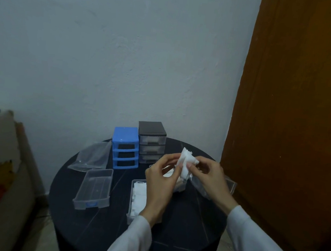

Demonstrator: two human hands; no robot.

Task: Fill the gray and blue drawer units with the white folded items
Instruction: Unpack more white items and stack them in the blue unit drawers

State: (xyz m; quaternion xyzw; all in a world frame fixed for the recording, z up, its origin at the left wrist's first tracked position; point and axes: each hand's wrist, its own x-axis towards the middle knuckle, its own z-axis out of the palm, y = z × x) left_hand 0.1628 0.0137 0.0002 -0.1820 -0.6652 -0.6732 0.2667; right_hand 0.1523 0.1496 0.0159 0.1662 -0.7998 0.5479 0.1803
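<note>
On the round black table (97, 234), the gray unit (151, 142) stands just beside the blue unit (125, 148), whose slots gape. One clear drawer (93, 189) lies pulled out. Above another drawer, the left hand (160, 182) and right hand (209, 177) both pinch a white folded item (186, 161).

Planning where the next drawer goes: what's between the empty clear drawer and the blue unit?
Head view: bare dark tabletop separates the clear drawer from the blue unit.

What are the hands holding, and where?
Both the left hand and right hand pinch one white folded item, by its lower edges.
</note>
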